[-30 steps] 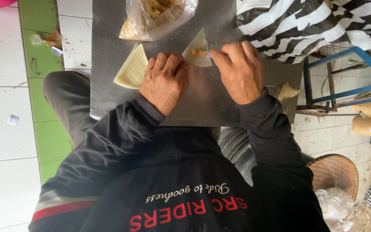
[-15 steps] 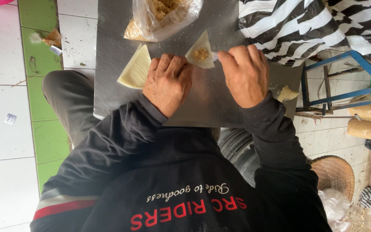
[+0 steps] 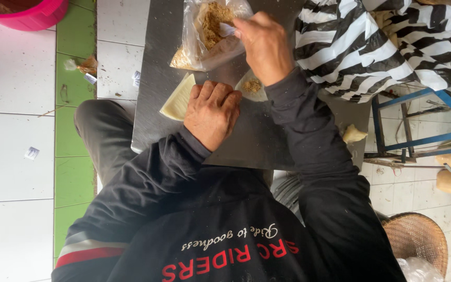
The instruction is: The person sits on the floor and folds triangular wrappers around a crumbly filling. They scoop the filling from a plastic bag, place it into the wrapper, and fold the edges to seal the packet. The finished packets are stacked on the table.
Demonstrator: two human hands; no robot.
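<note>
My left hand (image 3: 212,112) rests flat on a grey metal tray (image 3: 246,149), fingers together, touching the edge of a pale triangular wrapper (image 3: 252,86) that carries a dab of brown filling. Just left of that hand lies a stack of pale triangular wrappers (image 3: 177,99). My right hand (image 3: 264,44) is raised over the far side of the tray and pinches a small white spoon (image 3: 227,29) inside a clear plastic bag (image 3: 207,39) of brown crumbly filling.
A black-and-white striped cloth (image 3: 382,47) lies at the right. A small lump of dough (image 3: 353,134) sits at the tray's right edge. Beyond are a blue metal frame (image 3: 418,138), a woven basket (image 3: 418,237), a pink basin (image 3: 27,13) and a tiled floor (image 3: 16,104).
My right hand has left the wrapper and moved up into the plastic bag with the spoon. My left hand has stayed on the tray beside the wrapper.
</note>
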